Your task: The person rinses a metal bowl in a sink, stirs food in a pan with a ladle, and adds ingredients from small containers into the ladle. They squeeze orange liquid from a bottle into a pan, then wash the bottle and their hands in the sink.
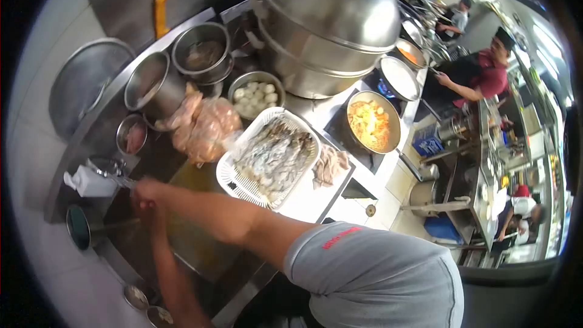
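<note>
My right hand (150, 189) reaches to the left end of the counter, its fingers at a metal utensil (115, 176) beside a white container (91, 183). My left hand (147, 203) is just below it, largely blurred and overlapped by the right. What its fingers hold cannot be made out. A plastic bag of raw meat (209, 127) lies above the hands. Right of the bag, a white basket (228, 173) holds grey shrimp (276, 158). A small pot with pink contents (132, 135) stands above my right hand.
A large domed steamer (331, 30) stands behind the basket. A pan of orange and yellow food (370, 123) sits on the stove at the right. Metal pots (200, 48) line the back. A person in a red shirt (489, 76) works farther right, apart from my hands.
</note>
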Available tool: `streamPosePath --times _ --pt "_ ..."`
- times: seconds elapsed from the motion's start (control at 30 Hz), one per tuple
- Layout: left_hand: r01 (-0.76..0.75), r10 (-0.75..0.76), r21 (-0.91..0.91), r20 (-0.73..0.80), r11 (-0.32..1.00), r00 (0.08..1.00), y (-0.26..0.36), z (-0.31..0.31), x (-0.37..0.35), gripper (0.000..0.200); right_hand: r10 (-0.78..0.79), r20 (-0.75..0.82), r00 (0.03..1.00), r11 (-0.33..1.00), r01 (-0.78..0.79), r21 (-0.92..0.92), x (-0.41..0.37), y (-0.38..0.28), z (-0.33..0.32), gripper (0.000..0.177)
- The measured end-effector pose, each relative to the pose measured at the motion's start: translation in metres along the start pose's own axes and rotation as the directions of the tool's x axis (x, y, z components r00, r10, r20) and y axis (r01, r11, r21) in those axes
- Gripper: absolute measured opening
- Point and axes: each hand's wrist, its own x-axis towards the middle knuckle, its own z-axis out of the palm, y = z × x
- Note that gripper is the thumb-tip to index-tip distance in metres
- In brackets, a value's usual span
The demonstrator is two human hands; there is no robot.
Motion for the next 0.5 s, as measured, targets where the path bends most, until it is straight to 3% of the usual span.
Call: streamPosePath --times 0.07,0.1,0.17,0.23,0.27,0.33,0.37,0.4,0.43,0.5 --pt "-0.005 0.007 -0.031 0.058 1.0 0.998 0.004 -0.01 -0.003 0.068 0.0 -0.01 1.0 0.99 0.001 0.143 0.0 0.006 0.024 0.014" --pt "-0.012 0.023 -0.086 0.123 0.996 0.992 0.005 -0.017 -0.003 0.068 0.062 -0.336 0.94 0.957 -0.152 -0.247 -0.004 0.007 0.061 0.013" --pt "0.006 0.067 -0.219 0.325 0.976 0.943 0.008 -0.045 0.001 0.067 -0.01 -0.629 0.777 0.751 -0.41 -0.518 -0.002 0.01 0.068 0.012" --pt "0.029 0.142 -0.319 0.499 0.947 0.855 0.02 -0.07 0.013 0.066 0.034 -0.209 0.977 0.473 -0.2 -0.858 0.008 0.001 0.036 0.014" --pt "0.003 0.173 -0.313 0.532 0.95 0.829 0.03 -0.078 0.017 0.065 0.118 0.015 0.993 0.324 -0.024 -0.946 0.012 -0.006 0.019 0.016" --pt "-0.085 0.211 -0.246 0.546 0.965 0.811 0.047 -0.092 0.025 0.065 0.373 0.389 0.842 0.071 0.392 -0.917 0.016 -0.016 -0.003 0.022" --pt "-0.144 0.227 -0.193 0.536 0.971 0.813 0.059 -0.098 0.028 0.064 0.373 0.384 0.844 0.068 0.388 -0.919 0.011 -0.017 -0.005 0.022" --pt "-0.2 0.244 -0.139 0.525 0.97 0.816 0.07 -0.105 0.032 0.064 0.169 0.325 0.93 0.386 0.241 -0.891 0.0 -0.019 -0.005 0.025" --pt "-0.22 0.241 -0.102 0.51 0.97 0.826 0.068 -0.107 0.034 0.064 -0.004 0.185 0.983 0.676 0.139 -0.723 -0.012 -0.019 -0.005 0.028" --pt "-0.199 0.216 -0.086 0.454 0.976 0.864 0.055 -0.1 0.03 0.064 -0.095 0.125 0.988 0.749 0.154 -0.644 -0.042 -0.039 -0.022 0.027"
